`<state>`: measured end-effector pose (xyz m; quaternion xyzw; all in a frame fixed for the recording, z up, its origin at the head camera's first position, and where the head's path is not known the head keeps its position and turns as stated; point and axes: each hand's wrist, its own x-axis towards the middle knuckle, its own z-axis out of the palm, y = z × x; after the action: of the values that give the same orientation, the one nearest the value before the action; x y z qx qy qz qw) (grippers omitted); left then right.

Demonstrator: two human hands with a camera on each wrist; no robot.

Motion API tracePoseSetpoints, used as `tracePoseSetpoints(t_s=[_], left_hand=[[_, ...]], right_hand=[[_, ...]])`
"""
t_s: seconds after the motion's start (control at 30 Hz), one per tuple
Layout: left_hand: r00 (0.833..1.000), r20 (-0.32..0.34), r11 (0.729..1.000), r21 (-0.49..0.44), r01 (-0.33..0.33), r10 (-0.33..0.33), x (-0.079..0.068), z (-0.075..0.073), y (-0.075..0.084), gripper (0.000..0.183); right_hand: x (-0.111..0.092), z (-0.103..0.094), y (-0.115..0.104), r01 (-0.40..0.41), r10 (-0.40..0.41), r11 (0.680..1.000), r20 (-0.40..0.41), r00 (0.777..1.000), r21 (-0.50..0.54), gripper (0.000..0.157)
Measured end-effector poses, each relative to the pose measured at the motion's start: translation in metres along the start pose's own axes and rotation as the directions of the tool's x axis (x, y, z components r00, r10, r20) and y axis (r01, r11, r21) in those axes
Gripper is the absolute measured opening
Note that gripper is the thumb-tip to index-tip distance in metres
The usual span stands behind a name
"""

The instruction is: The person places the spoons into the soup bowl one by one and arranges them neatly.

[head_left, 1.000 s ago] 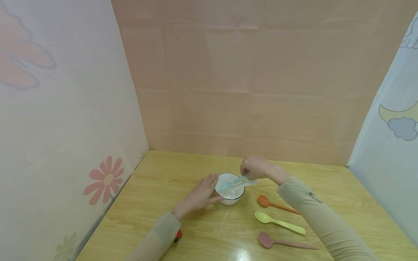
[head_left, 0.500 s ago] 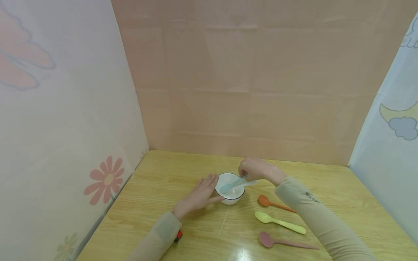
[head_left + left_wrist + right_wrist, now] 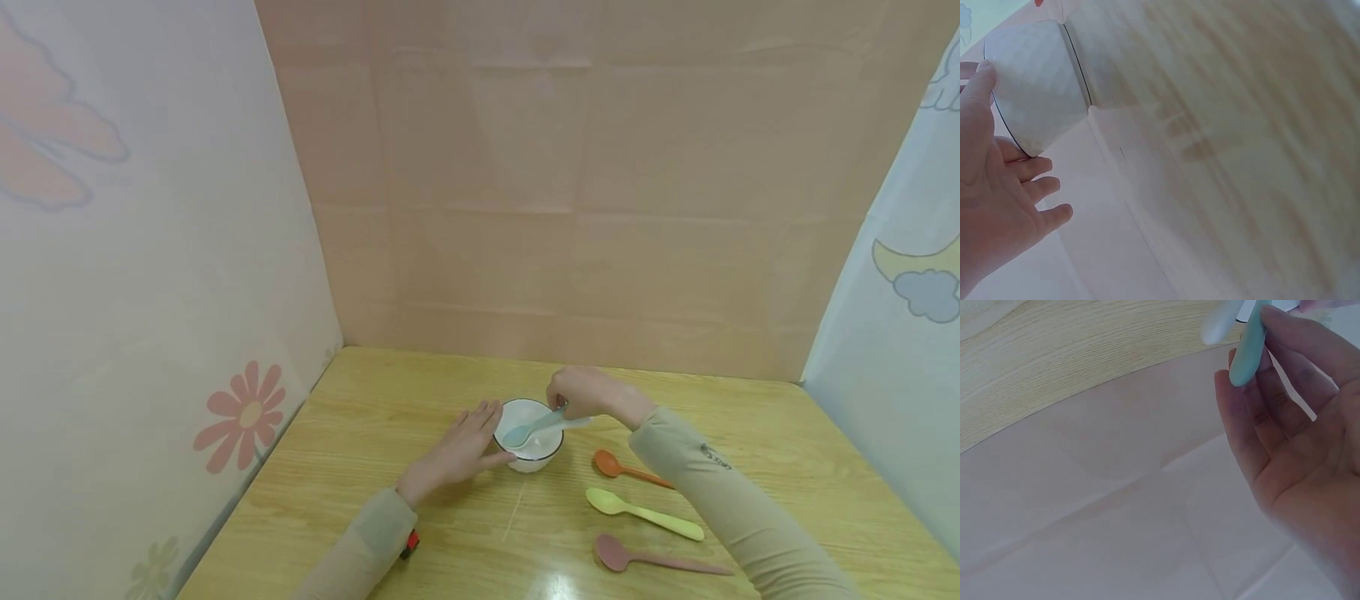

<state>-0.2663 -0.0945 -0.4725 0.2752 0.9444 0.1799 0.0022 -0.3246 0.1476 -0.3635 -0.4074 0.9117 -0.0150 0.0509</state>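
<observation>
A white bowl [image 3: 527, 460] with a dark rim stands on the table at centre. My left hand [image 3: 461, 446] rests against its left side, fingers nearly straight along the rim and thumb at the near edge. In the left wrist view the fingertips and thumb touch the faceted bowl [image 3: 1041, 81]. My right hand [image 3: 588, 390] pinches the handle of a light blue spoon [image 3: 519, 435], whose head is inside the bowl. A white spoon [image 3: 576, 422] leans in the bowl, its handle over the right rim. The right wrist view shows thumb and fingers on the blue handle [image 3: 1249, 359].
Right of the bowl lie an orange spoon [image 3: 609, 463], a yellow-green spoon [image 3: 606, 501] and a dull pink spoon [image 3: 613, 552], the orange one's handle partly behind the right sleeve. A peach backdrop [image 3: 480, 208] rises behind the wooden table [image 3: 375, 375], with printed sheets on both sides.
My right hand has shifted slightly left, and the blue spoon's head, blurred before, now sits lower and closer over the white spoon. The left hand and bowl have stayed put.
</observation>
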Motion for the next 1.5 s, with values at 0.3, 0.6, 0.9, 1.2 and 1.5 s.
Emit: tracePoseSetpoints(t_s=[0.3, 0.6, 0.9, 1.2, 1.5], left_hand=[[1.0, -0.004, 1.0, 0.017, -0.006, 0.006, 0.0, 0.001, -0.002, 0.09], [1.0, 0.001, 1.0, 0.01, -0.008, 0.008, 0.001, 0.002, -0.001, 0.09], [1.0, 0.004, 1.0, -0.023, -0.013, 0.013, 0.001, 0.001, -0.003, 0.09], [1.0, -0.011, 1.0, -0.005, -0.019, 0.019, -0.001, -0.003, -0.002, 0.089], [0.999, -0.009, 0.999, 0.009, -0.034, 0.034, -0.001, -0.005, -0.002, 0.089]], right_hand=[[0.001, 0.003, 0.0, -0.004, 0.004, 1.0, 0.009, 1.0, 0.0, 0.012], [-0.001, 0.002, 0.003, -0.01, 0.009, 0.999, 0.008, 1.0, 0.039, 0.013], [-0.009, -0.006, 0.007, 0.005, -0.005, 1.0, -0.026, 1.0, -0.004, 0.014], [-0.02, -0.014, 0.012, 0.03, -0.029, 0.999, -0.082, 0.996, 0.012, 0.013], [-0.036, -0.016, 0.021, 0.023, -0.016, 0.999, -0.139, 0.99, 0.048, 0.018]])
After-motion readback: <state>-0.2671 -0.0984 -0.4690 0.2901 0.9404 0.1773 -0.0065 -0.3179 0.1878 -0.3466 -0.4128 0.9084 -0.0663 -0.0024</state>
